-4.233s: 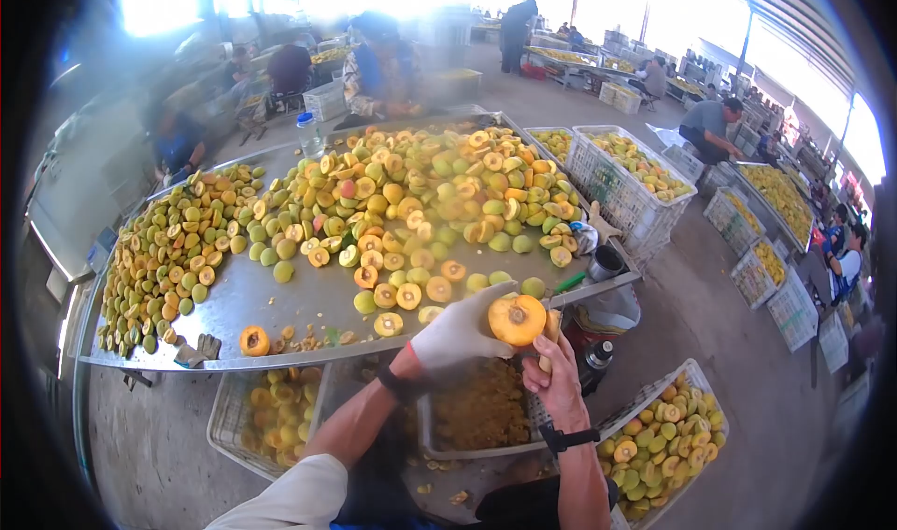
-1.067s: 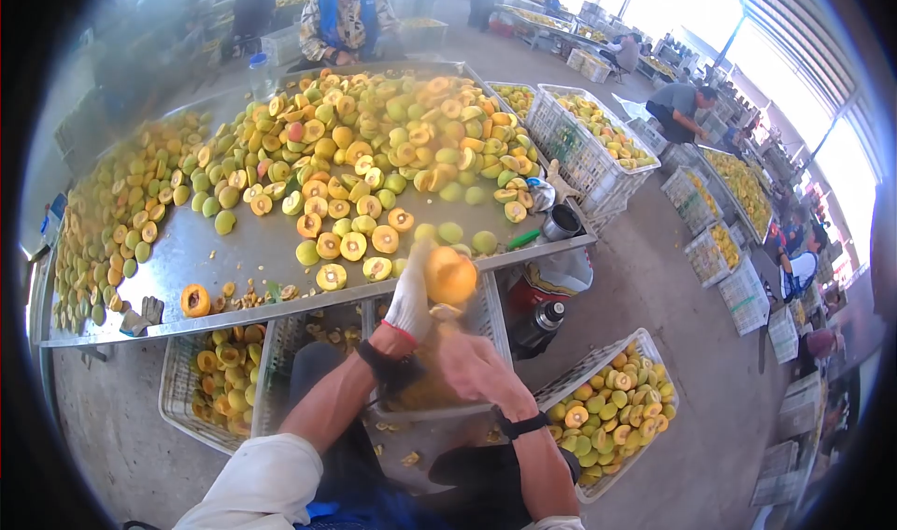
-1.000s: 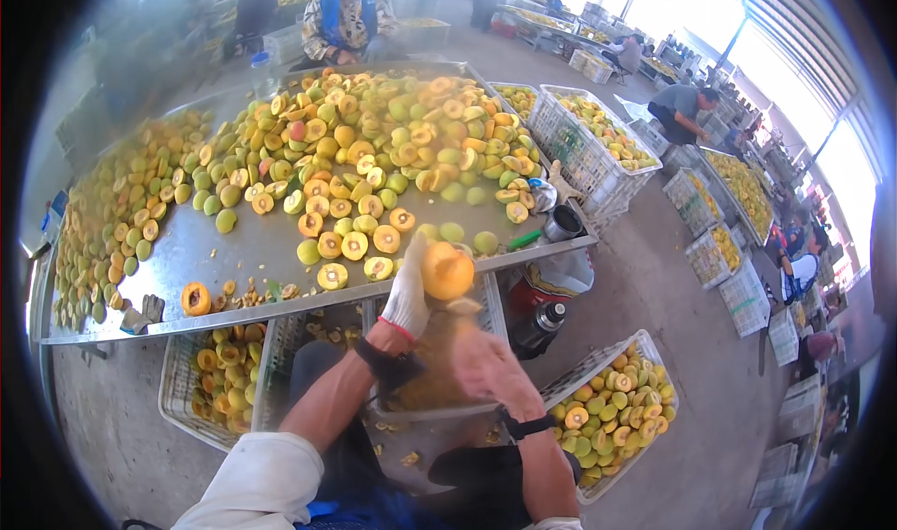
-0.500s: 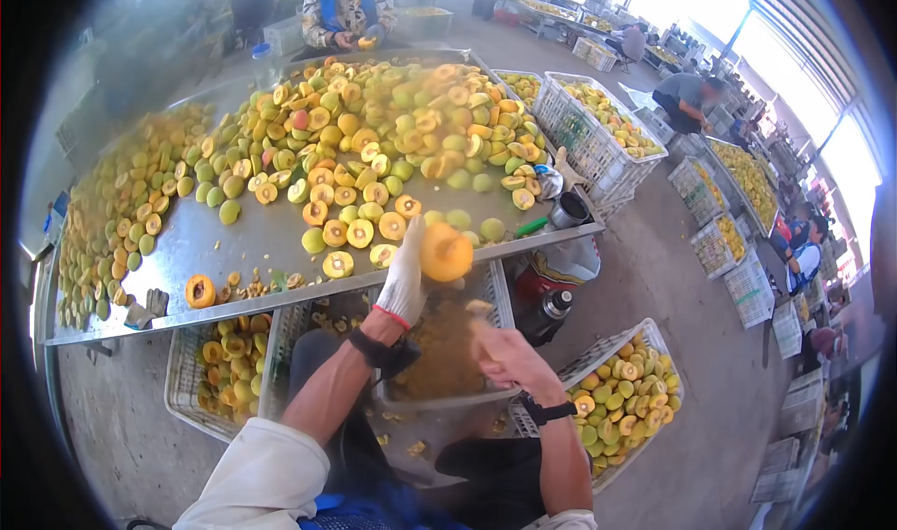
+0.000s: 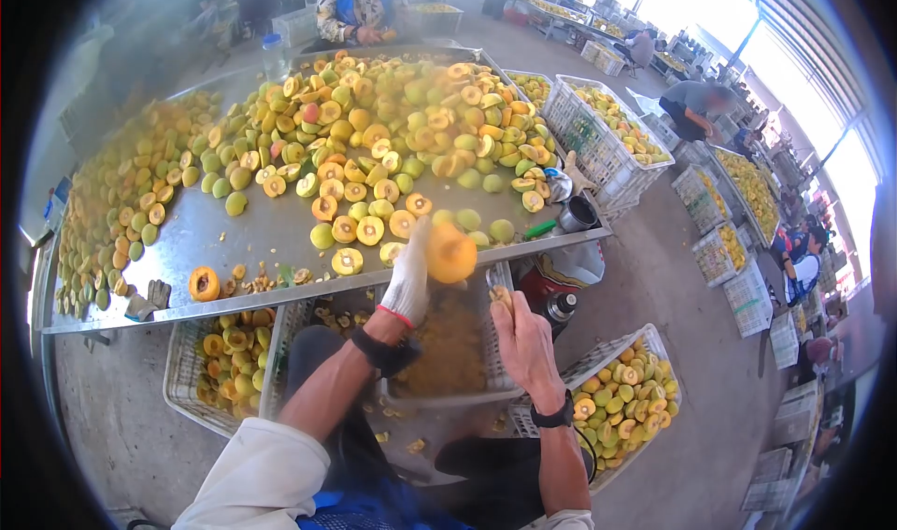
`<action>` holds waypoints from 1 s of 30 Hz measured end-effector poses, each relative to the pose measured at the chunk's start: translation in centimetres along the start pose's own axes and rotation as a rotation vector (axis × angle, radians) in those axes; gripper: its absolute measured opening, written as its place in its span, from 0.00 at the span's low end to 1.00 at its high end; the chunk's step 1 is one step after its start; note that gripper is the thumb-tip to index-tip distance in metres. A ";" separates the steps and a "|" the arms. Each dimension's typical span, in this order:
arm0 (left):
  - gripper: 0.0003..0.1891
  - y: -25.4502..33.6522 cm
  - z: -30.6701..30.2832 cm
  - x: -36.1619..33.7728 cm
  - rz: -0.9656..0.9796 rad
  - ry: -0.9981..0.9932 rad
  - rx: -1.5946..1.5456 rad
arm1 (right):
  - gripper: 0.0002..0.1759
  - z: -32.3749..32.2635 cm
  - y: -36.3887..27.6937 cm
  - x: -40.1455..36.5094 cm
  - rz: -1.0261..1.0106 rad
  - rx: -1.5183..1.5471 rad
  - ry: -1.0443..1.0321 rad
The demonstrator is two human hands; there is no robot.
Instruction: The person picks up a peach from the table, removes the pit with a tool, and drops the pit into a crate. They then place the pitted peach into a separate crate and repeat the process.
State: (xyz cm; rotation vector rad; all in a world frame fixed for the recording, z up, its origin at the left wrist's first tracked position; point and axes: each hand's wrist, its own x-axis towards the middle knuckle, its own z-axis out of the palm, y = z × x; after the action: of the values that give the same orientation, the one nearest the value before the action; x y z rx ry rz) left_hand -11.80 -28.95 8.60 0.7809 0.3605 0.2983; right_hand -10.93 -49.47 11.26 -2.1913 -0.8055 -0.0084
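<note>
The gloved left hand holds 1 orange fruit at the near edge of the tabletop, above a crate. The bare right hand, apart from that fruit, has its fingers closed around a small tool. Yellow-green fruits, many halved, heap the tabletop; 1 co-worker faces it opposite.

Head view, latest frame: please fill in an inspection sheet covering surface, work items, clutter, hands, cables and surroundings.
Surface: metal table, partly bare; scraps near its front edge.
Work items: orange fruit, held; fruit pile, some halved.
Clutter: cup and green object at the table's right; glove-like item at front left.
Hands: gloved left hand holds the orange fruit; bare right hand, apart from it, grips a small tool, tip unclear.
Cables: thin dark line near the right wristband; cannot tell whether a cable.
Surroundings: co-worker across the table; fruit-filled crate alongside.
</note>
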 end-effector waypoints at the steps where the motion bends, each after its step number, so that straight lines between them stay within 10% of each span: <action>1: 0.30 -0.2 -0.1 0.0 0.017 -0.014 0.025 | 0.15 0.1 -0.4 0.4 -0.041 -0.068 0.037; 30: 0.27 -1.9 1.7 -2.6 0.375 -0.258 0.343 | 0.15 0.9 -0.7 0.9 0.004 -0.290 0.039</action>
State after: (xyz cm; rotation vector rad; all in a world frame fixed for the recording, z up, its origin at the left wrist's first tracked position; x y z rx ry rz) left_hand -13.15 -32.28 8.86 1.2136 0.0156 0.4882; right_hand -10.80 -47.99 11.36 -2.4562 -0.8190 -0.1759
